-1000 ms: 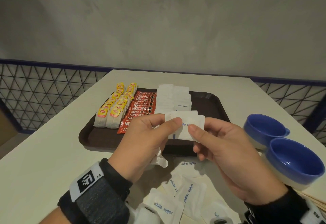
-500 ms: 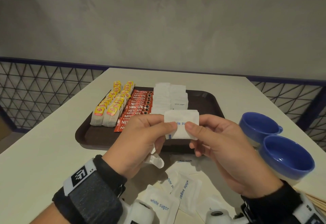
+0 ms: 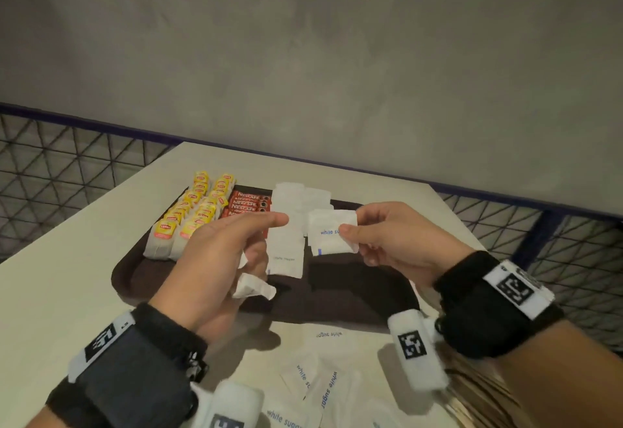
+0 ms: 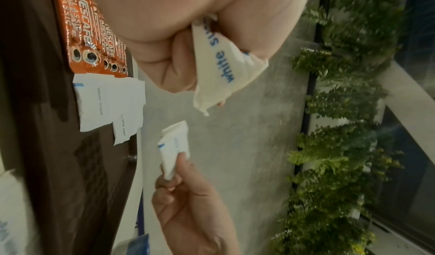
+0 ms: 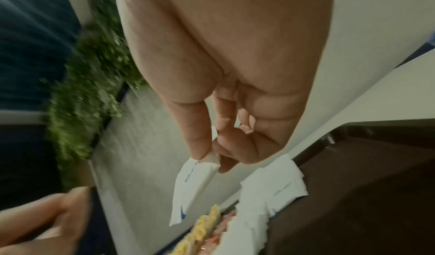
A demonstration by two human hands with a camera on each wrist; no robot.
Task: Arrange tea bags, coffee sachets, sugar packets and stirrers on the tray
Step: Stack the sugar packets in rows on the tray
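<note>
**White sugar packet held over the tray's sugar column**

White paper shows in both our hands. Our right hand [image 3: 397,242] pinches a white sugar packet [image 3: 332,232] by its right edge between thumb and forefinger, long side roughly level, at centre frame. Our left hand [image 3: 215,259], left of it, curls its lower fingers round a second sugar packet [image 3: 253,287], with thumb and forefinger free. Directly beneath and slightly left of the raised packet lies the sugar column [image 3: 286,225] on the brown tray [image 3: 135,279], right of the Nescafé sachets [image 3: 247,203] and Lipton tea bags [image 3: 188,218]. We judge the right hand nearer the open tray area beside that column, so laying down falls to it.
</note>
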